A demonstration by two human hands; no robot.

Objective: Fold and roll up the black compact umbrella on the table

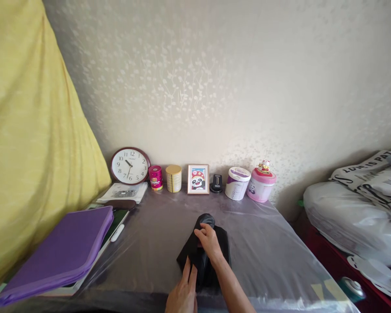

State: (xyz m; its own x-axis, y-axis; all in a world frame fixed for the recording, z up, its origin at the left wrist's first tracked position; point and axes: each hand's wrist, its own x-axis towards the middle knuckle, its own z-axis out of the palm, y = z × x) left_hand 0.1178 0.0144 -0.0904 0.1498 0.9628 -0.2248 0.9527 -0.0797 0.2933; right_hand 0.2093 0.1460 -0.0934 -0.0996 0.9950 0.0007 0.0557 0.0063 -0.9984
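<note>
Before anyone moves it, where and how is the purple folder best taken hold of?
I'd grip the folder midway along its right edge, coming in from the table's middle, thumb above and fingers below. It is broad, thin and lies nearly flat, so an edge should suit a pinch; the curtain hangs along its left.

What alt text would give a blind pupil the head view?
A person's left hand and right hand touch a black item on a covered table. Along the wall stand a clock, containers and a framed panda picture; a purple folder lies at left.
</note>
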